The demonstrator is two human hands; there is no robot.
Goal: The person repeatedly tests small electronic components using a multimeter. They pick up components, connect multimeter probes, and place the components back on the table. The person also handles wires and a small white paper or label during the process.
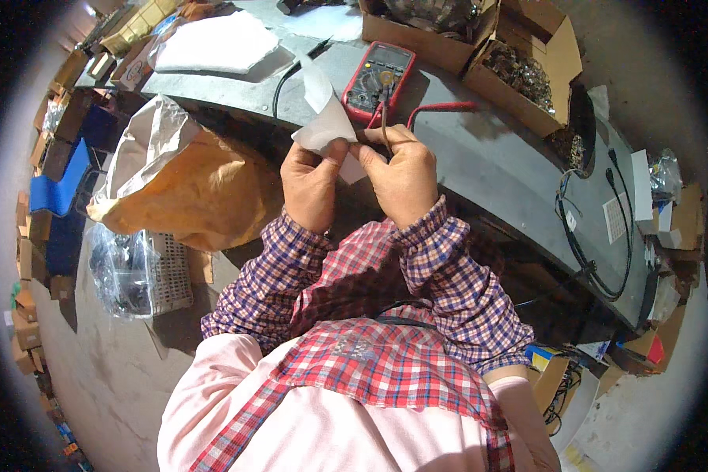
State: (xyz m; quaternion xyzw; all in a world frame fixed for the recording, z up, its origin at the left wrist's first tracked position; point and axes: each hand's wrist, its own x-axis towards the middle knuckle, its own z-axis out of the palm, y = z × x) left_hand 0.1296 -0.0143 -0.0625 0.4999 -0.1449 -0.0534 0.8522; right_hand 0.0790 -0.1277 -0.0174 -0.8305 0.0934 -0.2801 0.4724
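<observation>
A thin white sheet [328,128], curled and pointing up, is pinched between the thumb and fingers of my left hand [311,185]. Close against it, my right hand [403,175] is closed, thumb and fingertips meeting at the sheet's edge. A thin brown cord [385,124] runs down into the right fingers; what else they grip is hidden. A small white flap [353,168] shows below the fingertips. Just beyond my hands lies a red-cased multimeter [376,85] on the grey table [480,149], with a red test lead [442,105] beside it.
A stack of white sheets [216,43] lies at the far left. Cardboard boxes [554,118] of small metal parts stand at the far right. Black cable [562,216] loops along the table's right end. Left of me are a large tan sack [204,193] and a white plastic basket [169,275].
</observation>
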